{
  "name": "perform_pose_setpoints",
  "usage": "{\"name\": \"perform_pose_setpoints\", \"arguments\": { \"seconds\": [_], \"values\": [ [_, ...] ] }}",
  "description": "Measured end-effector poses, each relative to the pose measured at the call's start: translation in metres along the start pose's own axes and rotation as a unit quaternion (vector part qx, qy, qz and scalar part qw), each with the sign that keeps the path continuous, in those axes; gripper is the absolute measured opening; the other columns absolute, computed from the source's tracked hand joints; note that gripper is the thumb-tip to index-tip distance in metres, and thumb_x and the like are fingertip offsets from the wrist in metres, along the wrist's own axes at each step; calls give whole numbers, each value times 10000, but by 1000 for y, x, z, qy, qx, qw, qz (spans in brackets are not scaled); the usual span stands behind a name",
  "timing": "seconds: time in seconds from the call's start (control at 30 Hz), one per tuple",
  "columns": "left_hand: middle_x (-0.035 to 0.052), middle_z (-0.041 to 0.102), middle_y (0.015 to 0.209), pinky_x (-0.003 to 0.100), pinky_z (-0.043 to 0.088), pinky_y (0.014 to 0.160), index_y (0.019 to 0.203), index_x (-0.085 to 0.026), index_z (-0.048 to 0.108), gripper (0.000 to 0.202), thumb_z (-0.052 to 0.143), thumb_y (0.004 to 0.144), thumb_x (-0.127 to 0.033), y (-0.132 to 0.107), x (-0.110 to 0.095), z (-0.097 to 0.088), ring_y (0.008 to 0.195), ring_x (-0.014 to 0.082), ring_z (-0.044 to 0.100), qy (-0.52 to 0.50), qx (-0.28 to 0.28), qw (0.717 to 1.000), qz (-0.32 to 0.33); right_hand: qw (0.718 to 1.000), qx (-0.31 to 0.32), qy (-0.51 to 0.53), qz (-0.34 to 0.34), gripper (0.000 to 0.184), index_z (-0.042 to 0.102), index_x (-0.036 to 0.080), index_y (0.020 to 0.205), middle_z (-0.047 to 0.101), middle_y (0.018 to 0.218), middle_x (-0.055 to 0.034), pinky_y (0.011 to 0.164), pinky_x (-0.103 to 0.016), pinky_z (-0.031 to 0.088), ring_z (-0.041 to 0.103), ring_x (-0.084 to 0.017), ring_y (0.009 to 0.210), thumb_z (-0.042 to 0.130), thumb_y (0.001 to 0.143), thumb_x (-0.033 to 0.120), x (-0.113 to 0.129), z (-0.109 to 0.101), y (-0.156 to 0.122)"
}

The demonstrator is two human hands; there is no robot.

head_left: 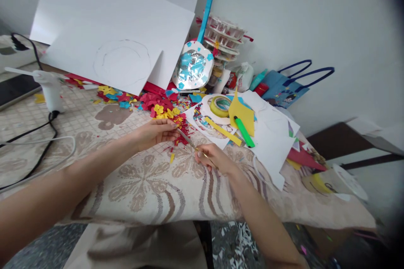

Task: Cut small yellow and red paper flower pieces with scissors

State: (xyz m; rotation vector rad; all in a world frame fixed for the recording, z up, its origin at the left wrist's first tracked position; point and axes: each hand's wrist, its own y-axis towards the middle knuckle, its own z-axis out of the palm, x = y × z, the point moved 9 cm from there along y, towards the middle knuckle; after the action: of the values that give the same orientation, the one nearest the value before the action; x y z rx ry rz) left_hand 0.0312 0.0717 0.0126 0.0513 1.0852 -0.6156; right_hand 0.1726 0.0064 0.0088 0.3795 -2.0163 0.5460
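My right hand (212, 157) is closed around the handles of a pair of scissors (188, 139), whose blades point up and left toward my other hand. Close to the blade tips, my left hand (162, 131) has thumb and fingers pressed together. Whatever sits in that pinch is too small to make out. Red paper scraps (179, 134) lie just behind the tips, beside yellow paper flowers (162, 112) and a heap of red paper flowers (155, 101). A small yellow scrap (172, 158) rests on the patterned tablecloth (143, 180) below the hands.
On the right lie a green marker (244, 132), yellow paper (243, 115), a yellow strip (223, 131), a tape roll (220, 106) and white sheets (268, 147). A white glue gun (52, 94) with cords stands left. White boards (120, 21) and a blue-handled round decoration (194, 67) stand behind.
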Motion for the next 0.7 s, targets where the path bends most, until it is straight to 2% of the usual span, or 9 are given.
{"name": "perform_pose_setpoints", "arguments": {
  "seconds": [0.5,0.7],
  "values": [
    [46,696,674,214,547,656,731,-141,597,67,635,767,-99,-1,6,0,645,130,676,26,5,999,-33,998,2,-64,19,416,454,177,651,416,519,52,342,-185,289,416,-65,374,428,849,542,-6,-2,0],
    [44,695,665,209,550,637,722,-135,595,82,623,768,-73,-1,7,1,612,125,672,20,-5,999,-44,994,-2,-108,10,405,423,177,627,398,489,61,377,-189,275,409,-64,377,442,850,515,1,-4,0]
  ]
}}
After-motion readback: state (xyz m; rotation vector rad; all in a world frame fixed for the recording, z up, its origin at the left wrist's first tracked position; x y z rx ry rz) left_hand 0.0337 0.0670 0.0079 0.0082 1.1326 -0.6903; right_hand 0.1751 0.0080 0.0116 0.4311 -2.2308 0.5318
